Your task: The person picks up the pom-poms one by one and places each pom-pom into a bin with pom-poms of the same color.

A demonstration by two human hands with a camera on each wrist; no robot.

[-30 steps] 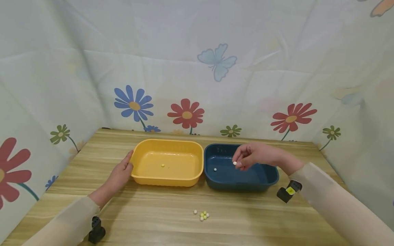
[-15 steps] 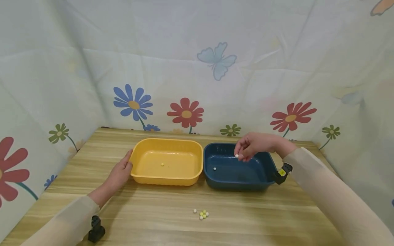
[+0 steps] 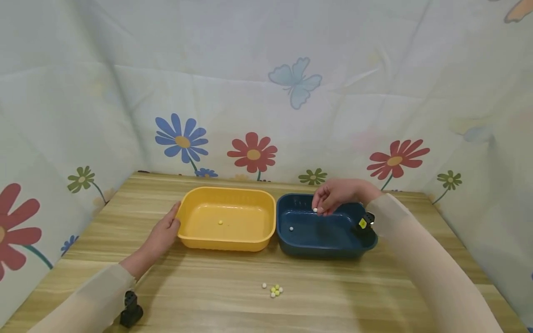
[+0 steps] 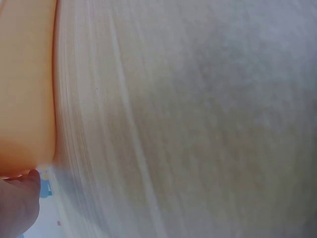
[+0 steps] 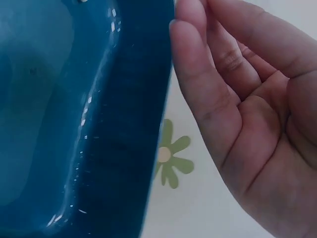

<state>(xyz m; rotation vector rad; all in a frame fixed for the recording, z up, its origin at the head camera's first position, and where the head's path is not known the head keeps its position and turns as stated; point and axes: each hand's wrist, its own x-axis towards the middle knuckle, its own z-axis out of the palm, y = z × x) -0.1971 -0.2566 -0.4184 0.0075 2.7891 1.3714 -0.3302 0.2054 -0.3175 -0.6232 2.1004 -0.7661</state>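
Observation:
Over the dark blue basin point(image 3: 329, 249), my right hand point(image 3: 335, 195) pinches a small white ball point(image 3: 315, 210) between thumb and fingertips. In the right wrist view that hand point(image 5: 247, 99) overlaps the basin's rim, and the pinched ball is out of sight. A second white ball point(image 3: 291, 229) lies on the blue basin's floor, toward its left end. My left hand point(image 3: 161, 233) rests against the outer left side of the yellow basin point(image 3: 226, 244), its fingers along the wall. One yellow ball point(image 3: 220, 223) lies inside that basin. At the left wrist view's edge, part of the left hand point(image 4: 19, 206) touches the basin.
The two basins stand side by side on a wood-grain table point(image 3: 200, 291). In front of them lies a small cluster of yellow-green and white balls point(image 3: 276, 290), with a single white ball point(image 3: 264, 285) just to its left. A flower-printed cloth point(image 3: 233, 92) encloses the back and sides.
My right hand has risen slightly, away from the basin's floor, and shifted a little left with the white ball still pinched. Its forearm has swung inward. The left hand stays in place.

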